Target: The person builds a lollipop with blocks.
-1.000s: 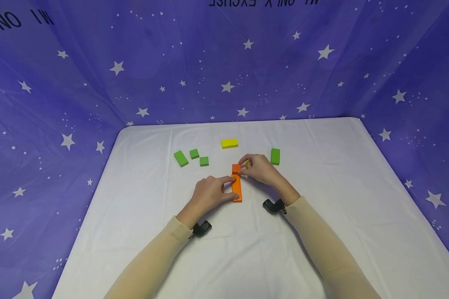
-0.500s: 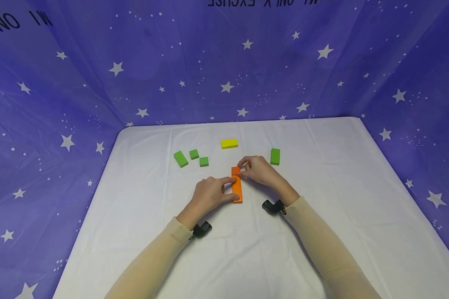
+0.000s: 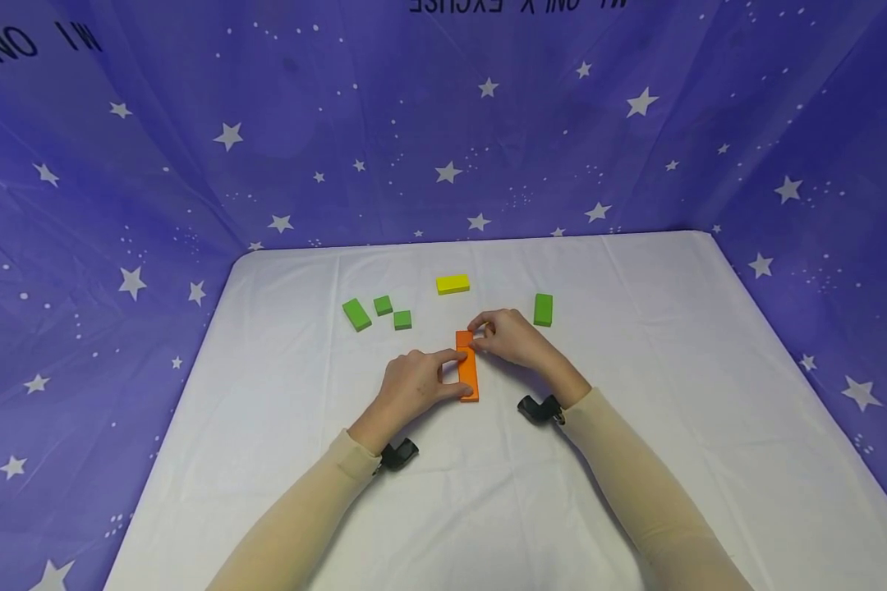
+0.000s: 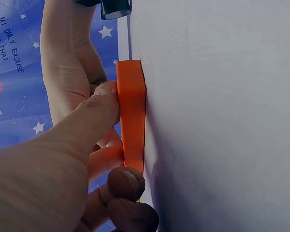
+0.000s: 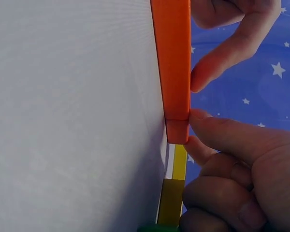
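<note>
In the head view, a long orange block (image 3: 469, 376) lies flat on the white cloth, with a small orange block (image 3: 464, 338) against its far end. My left hand (image 3: 414, 379) rests its thumb and index fingertips on top of the long block, spread along its length. In the right wrist view, my right hand (image 5: 241, 179) pinches the small orange block (image 5: 177, 130) between thumb and index finger, the thumb close to the seam. A yellow block (image 5: 172, 200) shows beside the curled fingers there; the hand hides most of it in the head view.
Beyond the hands lies a yellow block (image 3: 453, 284). To the left are a green block (image 3: 356, 314) and two small green blocks, one of them (image 3: 402, 320) nearer me. Another green block (image 3: 543, 309) lies right. A starry curtain (image 3: 443, 123) rises behind the table.
The small orange block has moved slightly towards me and now meets the long block's far end. My right hand has shifted slightly with it; my left hand stays in place.
</note>
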Motion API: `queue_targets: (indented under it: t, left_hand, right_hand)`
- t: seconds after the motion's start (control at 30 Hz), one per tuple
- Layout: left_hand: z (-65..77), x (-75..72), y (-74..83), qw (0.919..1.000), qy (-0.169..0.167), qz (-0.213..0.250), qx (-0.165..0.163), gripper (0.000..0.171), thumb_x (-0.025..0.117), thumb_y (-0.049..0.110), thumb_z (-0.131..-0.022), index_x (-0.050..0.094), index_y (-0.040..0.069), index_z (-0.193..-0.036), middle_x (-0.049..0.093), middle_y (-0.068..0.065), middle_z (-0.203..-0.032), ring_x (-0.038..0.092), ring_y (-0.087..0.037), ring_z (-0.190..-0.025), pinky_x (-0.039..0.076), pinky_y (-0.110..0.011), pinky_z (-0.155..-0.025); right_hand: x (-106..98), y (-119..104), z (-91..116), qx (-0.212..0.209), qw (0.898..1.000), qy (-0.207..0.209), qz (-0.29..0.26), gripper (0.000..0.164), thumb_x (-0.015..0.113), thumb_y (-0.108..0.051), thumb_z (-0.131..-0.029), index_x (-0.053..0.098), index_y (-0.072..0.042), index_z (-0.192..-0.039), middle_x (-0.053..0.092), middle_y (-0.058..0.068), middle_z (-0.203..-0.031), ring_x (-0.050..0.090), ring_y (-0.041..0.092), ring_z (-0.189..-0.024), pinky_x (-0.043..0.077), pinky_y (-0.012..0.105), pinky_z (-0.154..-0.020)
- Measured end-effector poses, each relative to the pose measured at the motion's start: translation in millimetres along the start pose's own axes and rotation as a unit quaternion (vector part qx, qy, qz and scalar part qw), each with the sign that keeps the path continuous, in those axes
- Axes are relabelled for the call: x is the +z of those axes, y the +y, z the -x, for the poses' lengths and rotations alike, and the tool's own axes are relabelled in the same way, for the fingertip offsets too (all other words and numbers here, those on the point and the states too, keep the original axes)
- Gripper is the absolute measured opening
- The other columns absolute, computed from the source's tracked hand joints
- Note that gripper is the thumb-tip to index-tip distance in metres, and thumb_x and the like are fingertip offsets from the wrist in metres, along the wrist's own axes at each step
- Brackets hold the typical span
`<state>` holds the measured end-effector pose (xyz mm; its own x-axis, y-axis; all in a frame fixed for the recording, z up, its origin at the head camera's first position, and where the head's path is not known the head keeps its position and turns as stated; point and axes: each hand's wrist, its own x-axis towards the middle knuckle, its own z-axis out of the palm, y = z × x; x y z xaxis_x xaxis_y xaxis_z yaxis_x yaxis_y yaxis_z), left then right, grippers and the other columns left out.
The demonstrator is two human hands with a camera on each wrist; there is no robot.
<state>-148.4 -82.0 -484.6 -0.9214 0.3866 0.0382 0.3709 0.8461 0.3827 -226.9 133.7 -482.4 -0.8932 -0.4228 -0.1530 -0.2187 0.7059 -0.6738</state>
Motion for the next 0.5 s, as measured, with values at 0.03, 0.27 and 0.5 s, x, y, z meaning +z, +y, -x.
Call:
queue_targets:
  t: [0.03,0.27,0.5]
  left_hand:
    - [0.0,0.2,-0.1,1.0,-0.001,0.001,-0.001,0.06,0.084,0.062,-0.082,0.076,0.03,-0.132,0.055,0.012,-0.058,0.047,-0.01,-0.049,0.035,-0.029,-0.049]
    - [0.4,0.8,-0.8,0.9999,0.001,0.008,-0.007,0.075,0.086,0.062,-0.081,0.067,0.03,-0.145,0.053,0.009,-0.059,0.046,-0.012,-0.049,0.032,-0.028,-0.05]
    - [1.1,0.1,-0.8,0.9999,-0.005,0.014,-0.007,0.078,0.086,0.062,-0.08,0.065,0.031,-0.148,0.049,0.006,-0.057,0.042,-0.014,-0.049,0.029,-0.027,-0.05]
  right_hand:
    - [0.2,0.2,0.1,0.0,1.0,0.0,0.001,0.029,0.078,-0.02,-0.094,0.076,-0.007,-0.121,0.054,0.0,-0.067,0.045,0.012,-0.056,0.033,0.024,-0.054]
    - [0.4,-0.2,0.4,-0.002,1.0,0.007,0.007,0.027,0.077,-0.018,-0.094,0.077,-0.009,-0.119,0.054,0.0,-0.068,0.046,0.013,-0.058,0.033,0.025,-0.056]
    - [0.1,-0.8,1.2,-0.011,1.0,-0.003,0.009,0.029,0.079,-0.02,-0.095,0.076,-0.009,-0.121,0.055,0.0,-0.07,0.047,0.013,-0.059,0.034,0.024,-0.057]
